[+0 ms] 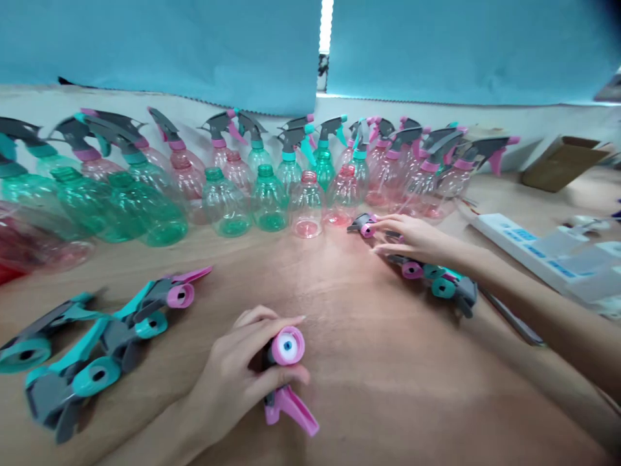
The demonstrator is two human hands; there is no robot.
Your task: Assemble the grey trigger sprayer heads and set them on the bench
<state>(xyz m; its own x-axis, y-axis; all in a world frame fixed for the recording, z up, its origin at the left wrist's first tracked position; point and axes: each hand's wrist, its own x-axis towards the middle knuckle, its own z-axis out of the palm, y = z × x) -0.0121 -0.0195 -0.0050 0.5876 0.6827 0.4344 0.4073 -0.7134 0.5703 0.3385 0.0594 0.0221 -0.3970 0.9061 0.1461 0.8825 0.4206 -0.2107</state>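
Near the front middle, my left hand (242,369) is closed around a grey and pink spray trigger head (288,345). Its pink collar faces up with a white disc and a small blue centre inside, and the pink trigger (294,409) points down to the right. Farther back on the right, my right hand (417,239) has its fingers and thumb around another grey and pink trigger head (367,229) low over the table; the fingers partly hide it. Just beside that hand lie more trigger heads (442,287), pink and teal.
Clear green and pink bottles (307,210) line the back, some open-necked, others with sprayers fitted. Several teal and pink trigger heads (97,375) lie at left. At right are a white case with blue labels (528,249), a flat dark tool (514,317) and a cardboard box (557,165).
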